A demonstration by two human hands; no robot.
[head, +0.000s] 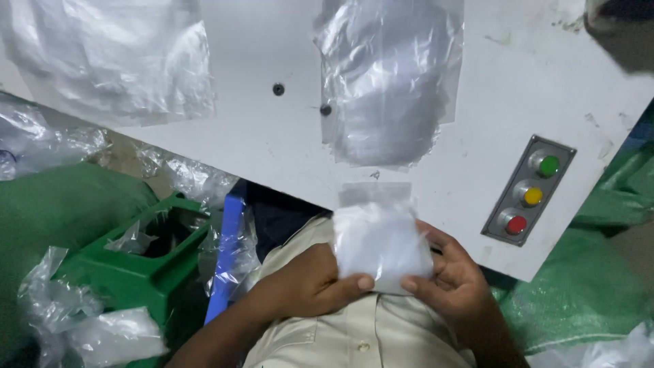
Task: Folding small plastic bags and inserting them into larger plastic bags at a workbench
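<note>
Both my hands hold one small clear plastic bag (377, 232) with something white inside, close to my chest at the edge of a white table (272, 136). My left hand (310, 283) grips its left side, thumb pressed on the lower edge. My right hand (453, 272) grips the right side, thumb meeting the bag's bottom corner. The bag's open top lies over the table edge.
A stack of clear plastic bags (388, 82) lies on the table just beyond, another pile (116, 61) at the far left. A grey panel with green, yellow and red buttons (530, 195) sits to the right. A green plastic crate (146, 262), green sacks (593, 279) and loose plastic film lie below.
</note>
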